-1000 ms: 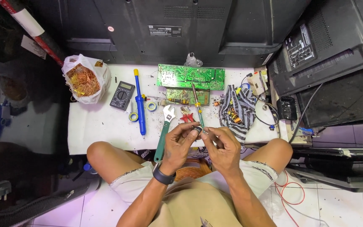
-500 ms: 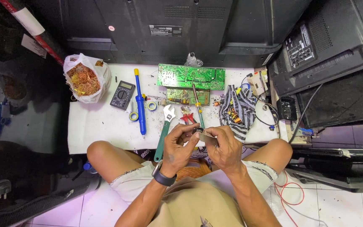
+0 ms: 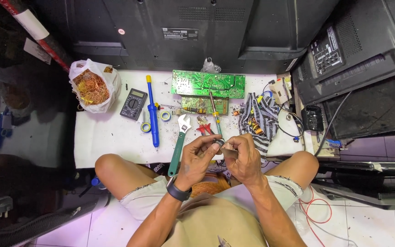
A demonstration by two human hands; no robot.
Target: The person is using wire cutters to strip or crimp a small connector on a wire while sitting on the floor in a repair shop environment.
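Electronics repair workshop: opened televisions (image 3: 216, 27), green circuit board (image 3: 207, 83), multimeter (image 3: 133, 103).

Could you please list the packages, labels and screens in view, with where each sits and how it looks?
Multimeter: left on the white table, dark, with small grey screen.
Plastic bag: table's far-left corner, white, holding copper wire.
Label: on the black television back, pale rectangle.
Sticker: left of it, small, round, red and white.

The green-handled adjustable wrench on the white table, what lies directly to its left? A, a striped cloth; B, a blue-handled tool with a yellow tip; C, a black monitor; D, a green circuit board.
B: the long blue-handled tool with a yellow tip lies just left of the green-handled adjustable wrench; the striped cloth is off to its right.
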